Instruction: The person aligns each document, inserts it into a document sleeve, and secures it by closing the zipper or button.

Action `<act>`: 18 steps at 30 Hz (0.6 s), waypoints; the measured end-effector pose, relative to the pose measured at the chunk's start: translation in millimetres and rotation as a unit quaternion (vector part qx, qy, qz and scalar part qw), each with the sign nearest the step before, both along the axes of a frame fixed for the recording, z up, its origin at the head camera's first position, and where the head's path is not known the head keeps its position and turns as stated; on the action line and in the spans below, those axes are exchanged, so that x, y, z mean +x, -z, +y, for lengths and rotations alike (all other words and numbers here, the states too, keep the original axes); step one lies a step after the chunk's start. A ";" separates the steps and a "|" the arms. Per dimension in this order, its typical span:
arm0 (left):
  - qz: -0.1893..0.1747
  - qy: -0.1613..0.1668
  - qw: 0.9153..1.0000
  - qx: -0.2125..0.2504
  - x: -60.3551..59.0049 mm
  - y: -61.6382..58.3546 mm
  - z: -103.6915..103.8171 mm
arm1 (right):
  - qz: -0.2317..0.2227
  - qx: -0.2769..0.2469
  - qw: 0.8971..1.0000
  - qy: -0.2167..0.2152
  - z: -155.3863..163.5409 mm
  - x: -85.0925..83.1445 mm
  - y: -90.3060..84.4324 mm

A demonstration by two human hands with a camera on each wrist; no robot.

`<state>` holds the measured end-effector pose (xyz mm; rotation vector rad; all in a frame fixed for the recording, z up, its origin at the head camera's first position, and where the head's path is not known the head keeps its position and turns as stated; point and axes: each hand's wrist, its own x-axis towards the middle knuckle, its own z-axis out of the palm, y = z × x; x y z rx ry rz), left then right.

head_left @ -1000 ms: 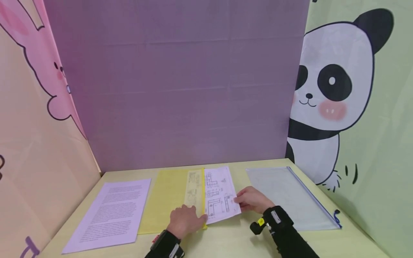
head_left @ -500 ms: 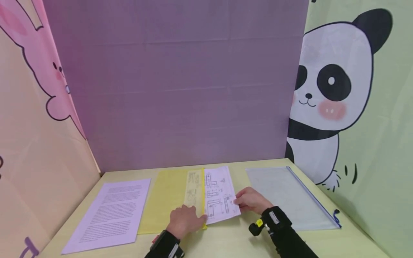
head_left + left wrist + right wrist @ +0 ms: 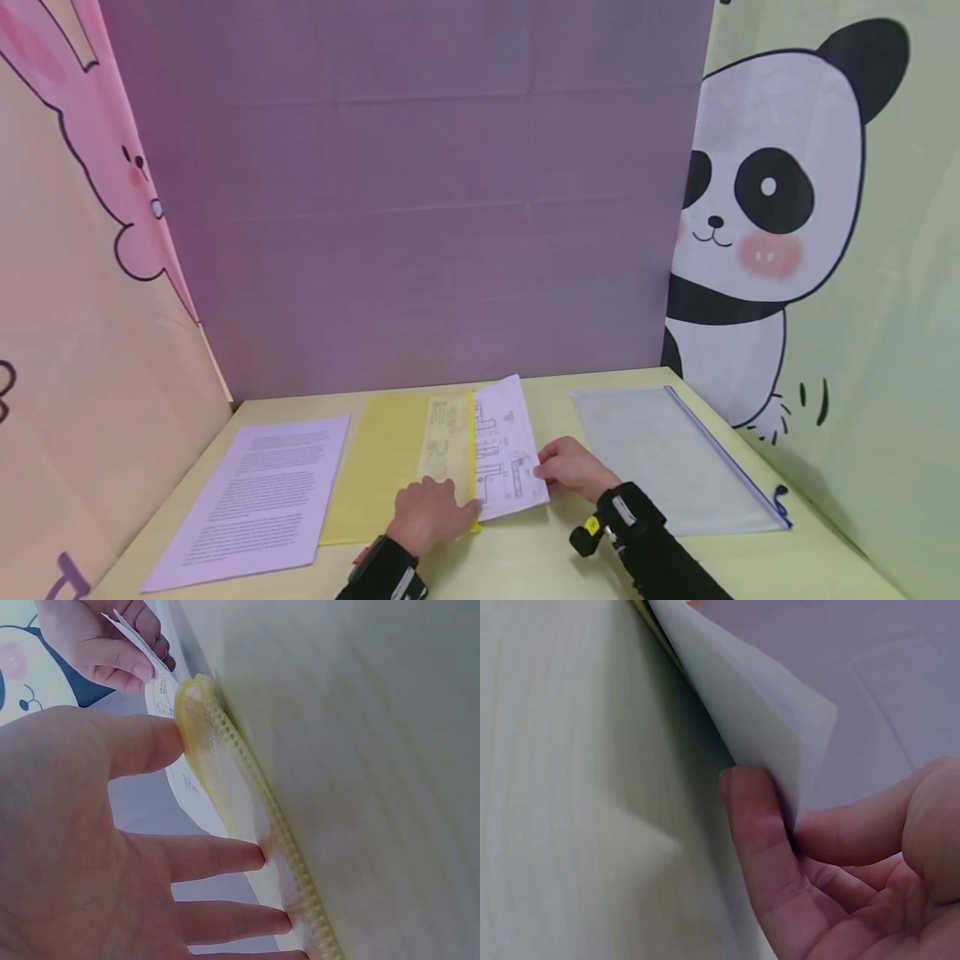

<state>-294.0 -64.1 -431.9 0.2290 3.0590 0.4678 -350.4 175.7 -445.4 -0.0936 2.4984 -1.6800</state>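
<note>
A paper (image 3: 510, 475) printed with technical drawings lies partly inside the yellow zip folder (image 3: 375, 467), its right part sticking out past the zip edge. My right hand (image 3: 576, 467) pinches the paper's right edge between thumb and fingers; in the right wrist view the gripped paper (image 3: 742, 697) bends up off the table. Across the folder's near right corner rests my left hand (image 3: 431, 512). In the left wrist view its fingers (image 3: 217, 855) are spread and fairly straight, with fingertips along the yellow zip (image 3: 262, 787) and the thumb against its end.
To the left lies a lilac-looking sheet of printed text (image 3: 255, 500). A clear zip folder (image 3: 675, 467) with a blue zip lies at the right. Purple, pink and green panels surround the pale wooden table (image 3: 540, 558).
My right hand has moved a little left, pushing the paper farther into the yellow folder and tilting its far edge upward. The left hand stays in place.
</note>
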 end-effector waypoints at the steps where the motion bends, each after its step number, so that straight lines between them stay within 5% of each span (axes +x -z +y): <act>1: 0.003 0.001 1.000 0.001 0.6 -0.1 0.4 | 0.002 0.001 1.000 0.000 -0.6 0.6 -0.3; 18: 0.004 0.020 1.000 -0.012 0.1 2.9 6.3 | -0.011 0.002 0.998 -0.067 17.4 -6.2 0.3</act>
